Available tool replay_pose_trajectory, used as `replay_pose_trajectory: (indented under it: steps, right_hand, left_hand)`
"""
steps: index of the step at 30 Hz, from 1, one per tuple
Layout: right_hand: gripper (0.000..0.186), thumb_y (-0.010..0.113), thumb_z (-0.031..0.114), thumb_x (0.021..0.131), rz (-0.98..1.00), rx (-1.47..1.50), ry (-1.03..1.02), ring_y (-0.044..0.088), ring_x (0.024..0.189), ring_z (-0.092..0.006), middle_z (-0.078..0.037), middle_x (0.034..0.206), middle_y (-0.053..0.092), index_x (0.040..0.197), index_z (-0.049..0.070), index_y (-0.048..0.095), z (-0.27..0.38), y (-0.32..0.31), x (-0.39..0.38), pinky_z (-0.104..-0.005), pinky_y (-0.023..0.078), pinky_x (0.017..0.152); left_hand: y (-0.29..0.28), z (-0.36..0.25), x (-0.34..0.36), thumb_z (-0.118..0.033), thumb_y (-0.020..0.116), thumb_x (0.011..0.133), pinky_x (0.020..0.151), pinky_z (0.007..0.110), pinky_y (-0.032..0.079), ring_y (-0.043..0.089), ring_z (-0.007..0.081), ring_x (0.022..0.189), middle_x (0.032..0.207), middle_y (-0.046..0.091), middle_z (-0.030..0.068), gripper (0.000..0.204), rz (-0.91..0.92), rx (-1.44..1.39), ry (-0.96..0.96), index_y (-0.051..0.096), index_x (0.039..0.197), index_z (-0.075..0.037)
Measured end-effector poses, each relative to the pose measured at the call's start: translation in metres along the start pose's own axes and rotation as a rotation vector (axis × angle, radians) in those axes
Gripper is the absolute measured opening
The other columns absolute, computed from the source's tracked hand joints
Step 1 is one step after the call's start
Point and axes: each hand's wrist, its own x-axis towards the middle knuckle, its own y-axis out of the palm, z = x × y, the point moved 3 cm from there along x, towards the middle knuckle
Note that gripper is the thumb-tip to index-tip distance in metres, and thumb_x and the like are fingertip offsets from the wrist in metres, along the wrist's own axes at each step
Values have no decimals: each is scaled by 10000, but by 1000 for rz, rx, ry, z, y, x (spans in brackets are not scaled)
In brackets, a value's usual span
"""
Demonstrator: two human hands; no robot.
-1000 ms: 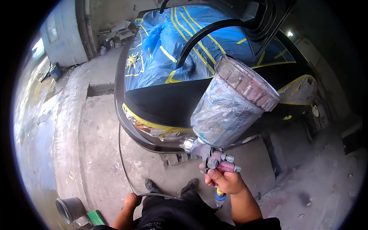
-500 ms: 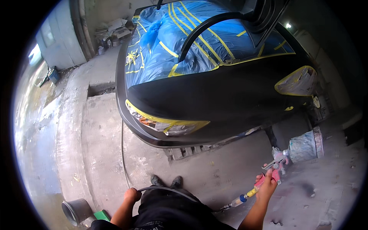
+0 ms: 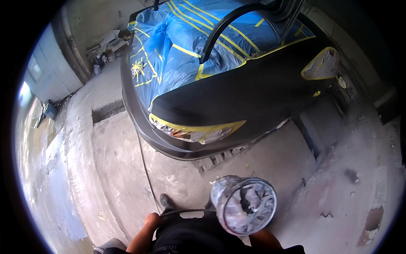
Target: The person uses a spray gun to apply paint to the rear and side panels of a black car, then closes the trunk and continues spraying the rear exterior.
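Well, the left grip (image 3: 153, 220) clasps a dark hose (image 3: 186, 211)

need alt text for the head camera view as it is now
A paint-crusted cylindrical cup, its round end facing the viewer, hides the person's right hand; their bare left hand grips a thin grey hose. Ahead stands a black car body, partly covered with blue plastic sheeting and strips of yellow tape.
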Motion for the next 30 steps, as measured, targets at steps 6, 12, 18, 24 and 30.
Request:
replay_pose_trajectory:
  steps: [6,12,18,24,30]
  right_hand:
    - [211,549,238,915,-687,88,662,539,584,-96,-30,679,603,875,40,612,-48,-8,-50,-230,424,532]
    - [148,612,194,884,-891,333,944,532,549,-87,2,656,558,836,59,573,-45,-6,-25,-232,446,531]
    - [152,595,198,884,-261,167,467,586,713,-146,-32,761,621,903,48,612,-29,103,-53,-286,463,655]
    - [147,574,157,896,-363,393,430,568,709,-92,-16,743,618,904,26,641,-21,105,-31,-231,450,634]
    - [283,597,255,895,-926,230,826,588,682,-137,-89,849,659,968,-18,574,-50,22,-67,-260,469,614]
  left_hand:
    - [-22,54,21,-380,553,782,907,398,465,585,328,1062,1096,613,219,453,61,159,135,654,1042,-22]
    - [-56,77,28,-263,518,773,904,414,465,580,356,1055,1090,607,238,386,-4,197,137,632,1040,-10]
    - [-57,112,30,-202,496,782,905,425,461,573,375,1057,1090,605,236,369,-73,277,112,589,1082,-8]
    - [-49,109,6,-190,503,792,908,426,461,568,368,1071,1120,597,221,345,-68,230,20,592,1084,-29]
    - [-47,106,-2,-243,485,822,925,441,445,554,363,1095,1132,587,232,365,-19,175,36,589,1102,-34]
